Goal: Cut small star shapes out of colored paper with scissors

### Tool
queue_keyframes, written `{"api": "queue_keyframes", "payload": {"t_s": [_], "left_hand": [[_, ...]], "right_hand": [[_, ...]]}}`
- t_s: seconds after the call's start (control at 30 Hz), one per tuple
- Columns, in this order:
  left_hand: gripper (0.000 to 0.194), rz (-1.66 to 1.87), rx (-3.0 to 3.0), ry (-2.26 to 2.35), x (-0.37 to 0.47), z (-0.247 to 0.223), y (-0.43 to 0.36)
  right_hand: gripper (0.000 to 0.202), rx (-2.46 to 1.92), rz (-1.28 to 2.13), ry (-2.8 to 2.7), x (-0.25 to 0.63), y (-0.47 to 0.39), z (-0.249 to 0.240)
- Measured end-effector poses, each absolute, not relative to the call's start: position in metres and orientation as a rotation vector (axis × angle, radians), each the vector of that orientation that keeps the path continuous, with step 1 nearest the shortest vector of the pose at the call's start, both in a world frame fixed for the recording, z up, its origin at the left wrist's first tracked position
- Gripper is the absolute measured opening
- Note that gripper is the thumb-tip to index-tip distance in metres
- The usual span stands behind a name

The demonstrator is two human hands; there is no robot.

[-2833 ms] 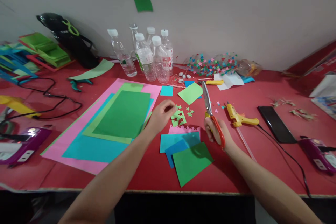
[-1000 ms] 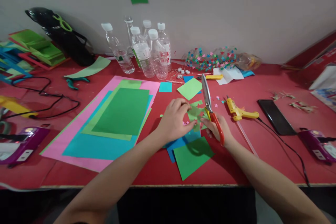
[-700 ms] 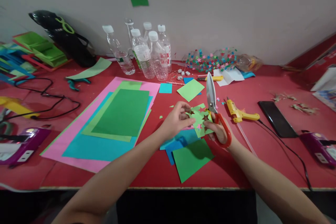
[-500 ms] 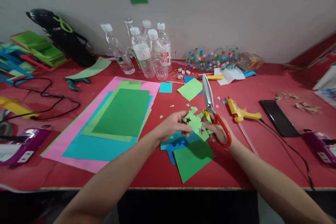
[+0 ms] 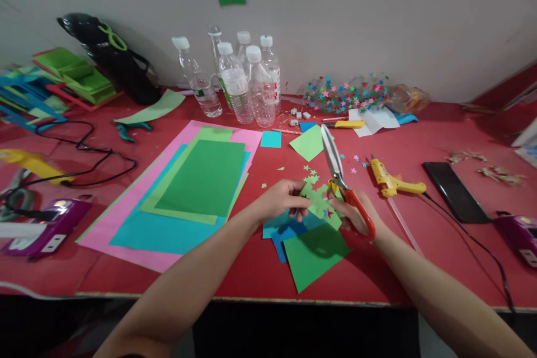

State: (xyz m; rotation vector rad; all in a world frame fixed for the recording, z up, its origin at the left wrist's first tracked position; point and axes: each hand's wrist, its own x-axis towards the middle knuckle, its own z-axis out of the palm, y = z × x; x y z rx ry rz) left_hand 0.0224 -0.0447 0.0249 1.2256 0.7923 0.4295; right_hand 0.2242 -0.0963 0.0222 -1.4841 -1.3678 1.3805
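Clearly, the right hand is closed around the scissors, whose blades slant up and away from its fingers (the handles are red). The same hand's thumb lies on the star-punched green paper, which is between the two hands. The left hand has a narrow grip at the paper's left edge; whether it pinches the paper, I cannot tell. Small green stars lie just beyond the left fingertips. Below both grips rests a dark green sheet, partly over blue pieces. A yellow glue gun sits to the right of the scissors.
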Motion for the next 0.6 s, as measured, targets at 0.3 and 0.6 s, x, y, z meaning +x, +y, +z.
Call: {"api": "queue_keyframes", "payload": {"t_s": [0.3, 0.6], "left_hand": [[0.017, 1.135, 0.905, 0.858, 0.018, 0.028, -0.034], [0.018, 1.406, 0.767, 0.844, 0.008, 0.038, -0.028]], "right_hand": [[0.038, -1.315, 1.233, -1.5, 0.231, -0.095, 0.022], [0.038, -1.485, 1.122, -1.96, 0.238, -0.095, 0.042]]}}
